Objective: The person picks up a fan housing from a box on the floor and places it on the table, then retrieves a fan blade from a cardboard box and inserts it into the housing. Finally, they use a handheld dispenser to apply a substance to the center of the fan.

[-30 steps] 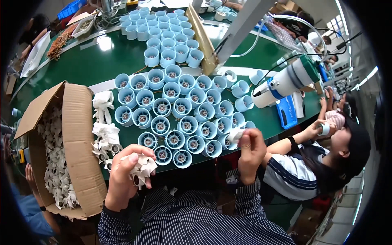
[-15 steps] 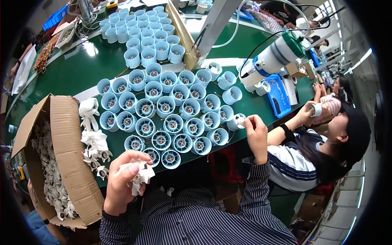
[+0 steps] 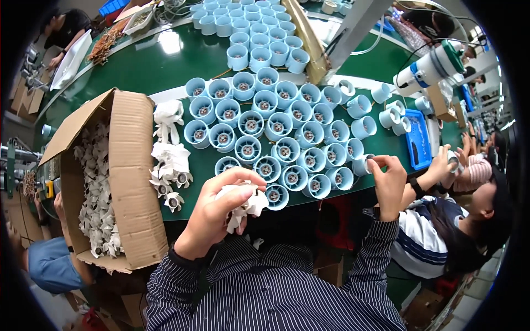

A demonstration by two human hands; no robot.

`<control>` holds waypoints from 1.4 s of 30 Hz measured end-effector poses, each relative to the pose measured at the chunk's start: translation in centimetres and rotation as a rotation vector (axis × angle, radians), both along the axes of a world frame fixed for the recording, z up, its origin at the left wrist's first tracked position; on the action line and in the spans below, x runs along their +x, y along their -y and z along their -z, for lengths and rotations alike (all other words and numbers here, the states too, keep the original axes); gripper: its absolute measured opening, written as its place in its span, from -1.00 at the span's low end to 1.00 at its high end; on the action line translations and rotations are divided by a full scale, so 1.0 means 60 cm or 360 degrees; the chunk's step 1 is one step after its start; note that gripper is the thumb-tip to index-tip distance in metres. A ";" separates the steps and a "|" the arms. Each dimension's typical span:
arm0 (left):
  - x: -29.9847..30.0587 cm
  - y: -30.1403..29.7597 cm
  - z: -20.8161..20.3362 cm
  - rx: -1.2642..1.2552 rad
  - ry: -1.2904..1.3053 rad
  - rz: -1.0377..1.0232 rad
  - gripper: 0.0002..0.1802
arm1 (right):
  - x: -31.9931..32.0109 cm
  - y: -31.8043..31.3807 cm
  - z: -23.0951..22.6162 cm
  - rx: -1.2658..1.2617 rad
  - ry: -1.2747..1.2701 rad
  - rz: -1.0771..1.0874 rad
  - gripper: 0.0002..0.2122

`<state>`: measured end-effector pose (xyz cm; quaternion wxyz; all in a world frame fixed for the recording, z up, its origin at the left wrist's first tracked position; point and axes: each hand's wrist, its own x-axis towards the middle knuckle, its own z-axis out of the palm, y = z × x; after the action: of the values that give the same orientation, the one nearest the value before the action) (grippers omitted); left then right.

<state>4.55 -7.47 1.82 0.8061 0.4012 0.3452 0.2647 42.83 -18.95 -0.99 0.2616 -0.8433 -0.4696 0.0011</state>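
Observation:
My left hand (image 3: 208, 212) is closed around a small bunch of white plastic fan impellers (image 3: 252, 205), in front of the nearest cups. My right hand (image 3: 390, 181) is at the right end of the group, thumb and fingertips pinched at the rim of a light blue cylindrical housing (image 3: 360, 165). Whatever the fingertips hold there is hidden. Between and beyond my hands stand many similar blue housings (image 3: 279, 127), open side up, with ribs and a small metal centre inside. More white impellers (image 3: 170, 157) lie in a row on the green table, left of them.
A cardboard box (image 3: 135, 185) full of white impellers (image 3: 99, 204) stands tilted at my left. Further blue housings (image 3: 259, 38) fill the back, beside a metal post (image 3: 356, 33). At right are a blue tray (image 3: 419, 142) and a seated co-worker (image 3: 428, 240) close by.
My view has swung left, so the whole scene sits further right. Both hands stay near the same things. The white piece seen at my right fingertips is now hidden.

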 end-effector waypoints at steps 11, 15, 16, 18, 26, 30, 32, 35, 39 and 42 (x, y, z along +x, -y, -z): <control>0.017 0.000 -0.014 0.0194 -0.0206 0.0097 -0.53 | -0.271 -0.055 -0.085 0.0155 -0.1017 -0.1153 -0.88; 0.023 0.005 -0.020 0.0398 -0.0365 0.0169 -0.59 | -0.289 -0.057 -0.070 0.0016 -0.1468 -0.0945 -0.86; 0.021 0.008 -0.018 0.0515 -0.0385 0.0117 -0.63 | -0.290 -0.060 -0.074 -0.0102 -0.1593 -0.0913 -0.84; 0.021 0.012 -0.006 0.0629 -0.0384 0.0077 -0.68 | -0.288 -0.061 -0.080 -0.0337 -0.1840 -0.0835 -0.79; 0.042 0.012 0.016 0.1218 -0.0437 -0.0007 -0.66 | -0.285 -0.042 -0.071 -0.0315 -0.1816 -0.0726 -0.78; 0.054 0.024 0.011 0.1640 -0.0716 -0.0080 -0.64 | -0.286 -0.034 -0.054 -0.0113 -0.1471 -0.0684 -0.82; 0.057 0.024 0.016 0.1726 -0.0692 -0.0164 -0.62 | -0.279 -0.032 -0.052 -0.0007 -0.1454 -0.0636 -0.82; 0.042 0.022 0.014 0.1686 -0.0664 -0.0200 -0.60 | -0.249 -0.021 -0.045 0.0189 -0.1423 -0.0561 -0.83; 0.028 0.017 0.003 0.1370 -0.0541 -0.0089 -0.60 | -0.150 0.024 0.000 0.0663 -0.2571 -0.0443 -0.85; 0.018 0.013 -0.003 0.1103 -0.0521 0.0040 -0.59 | -0.111 0.045 0.023 0.0909 -0.3103 -0.0623 -0.87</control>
<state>5.61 -8.24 2.02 0.5599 0.6912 0.3545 0.2882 36.15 -21.64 -2.38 0.7139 -0.2916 -0.1655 0.6147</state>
